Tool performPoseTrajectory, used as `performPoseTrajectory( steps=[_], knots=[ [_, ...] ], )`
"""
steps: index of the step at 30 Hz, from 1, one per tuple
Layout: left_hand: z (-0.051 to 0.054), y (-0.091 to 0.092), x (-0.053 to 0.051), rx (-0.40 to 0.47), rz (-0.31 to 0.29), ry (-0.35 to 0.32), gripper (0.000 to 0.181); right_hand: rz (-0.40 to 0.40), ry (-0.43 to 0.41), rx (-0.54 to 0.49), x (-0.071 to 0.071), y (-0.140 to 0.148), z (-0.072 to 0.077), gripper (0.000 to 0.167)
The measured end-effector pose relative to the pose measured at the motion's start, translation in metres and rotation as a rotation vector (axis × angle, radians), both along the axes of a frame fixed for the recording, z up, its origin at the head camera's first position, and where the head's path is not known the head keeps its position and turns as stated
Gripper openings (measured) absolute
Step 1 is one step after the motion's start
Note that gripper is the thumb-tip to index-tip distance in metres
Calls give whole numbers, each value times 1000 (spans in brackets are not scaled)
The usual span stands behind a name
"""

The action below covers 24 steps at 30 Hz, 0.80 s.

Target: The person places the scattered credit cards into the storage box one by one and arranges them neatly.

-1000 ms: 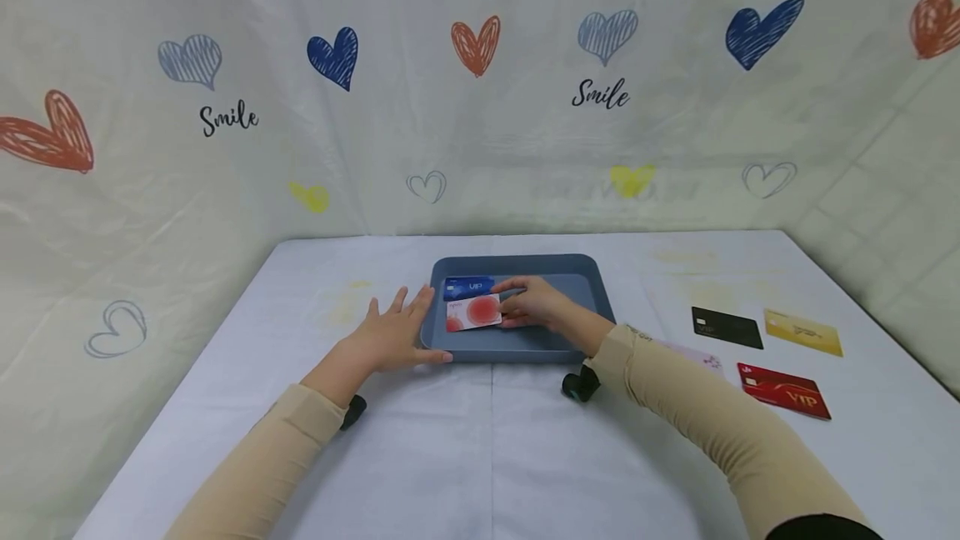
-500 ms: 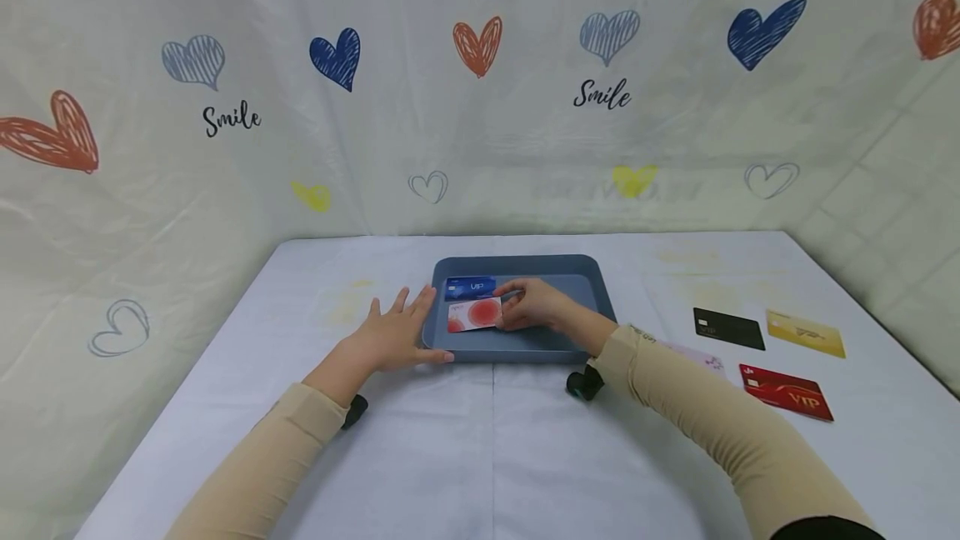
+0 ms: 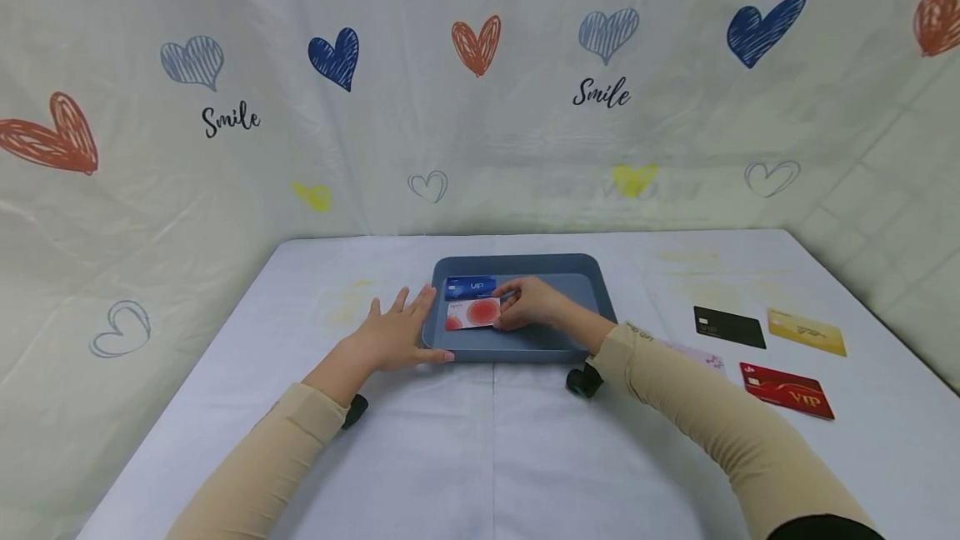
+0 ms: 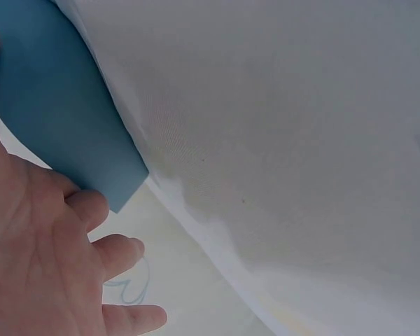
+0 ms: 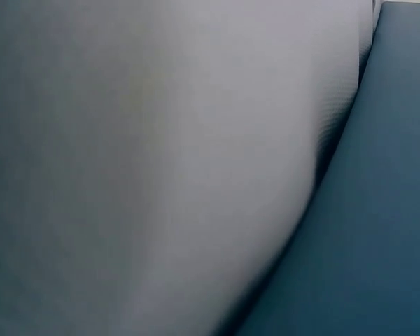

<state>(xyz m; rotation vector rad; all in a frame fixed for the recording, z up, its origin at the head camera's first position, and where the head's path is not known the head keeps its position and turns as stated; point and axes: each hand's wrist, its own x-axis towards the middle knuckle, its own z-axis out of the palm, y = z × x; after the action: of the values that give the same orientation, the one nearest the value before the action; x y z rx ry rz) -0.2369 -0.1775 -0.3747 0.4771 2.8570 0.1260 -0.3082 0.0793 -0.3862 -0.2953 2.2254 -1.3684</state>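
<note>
A blue-grey tray (image 3: 555,348) lies on the white-covered table, in the middle of the head view. Inside it, at the left, a blue VIP card (image 3: 470,287) lies behind a white card with red circles (image 3: 471,314). My right hand (image 3: 536,304) reaches over the tray and pinches the white card by its right edge. With fingers spread, my left hand (image 3: 393,333) rests against the tray's left side. The left wrist view shows that hand (image 4: 49,252) touching the tray wall (image 4: 70,105). In the right wrist view, only the tray wall (image 5: 364,210) and cloth show clearly.
On the table to the right lie a black card (image 3: 729,327), a gold card (image 3: 806,332) and a red VIP card (image 3: 787,390). A pale pink card (image 3: 705,357) is partly hidden by my right sleeve. A curtain printed with hearts (image 3: 476,46) hangs behind.
The white card has shifted slightly and now sits straighter, close along the blue card's near edge. My right hand has moved only a little with it; my left hand has stayed put.
</note>
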Motion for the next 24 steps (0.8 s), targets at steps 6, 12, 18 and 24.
performPoseTrajectory(
  steps=[6,12,18,24],
  knots=[
    [-1,-1,-1,10,-4,-2,117,31,61,44,-2,-5,-1,54],
    [-1,0,-1,8,-5,-4,117,72,135,115,-2,-8,0,55],
    [-1,-1,-2,3,-13,-3,116,80,154,148,1,-9,2,55],
    [-2,-2,-2,2,-11,-5,116,69,147,149,1,-9,2,55]
  ],
)
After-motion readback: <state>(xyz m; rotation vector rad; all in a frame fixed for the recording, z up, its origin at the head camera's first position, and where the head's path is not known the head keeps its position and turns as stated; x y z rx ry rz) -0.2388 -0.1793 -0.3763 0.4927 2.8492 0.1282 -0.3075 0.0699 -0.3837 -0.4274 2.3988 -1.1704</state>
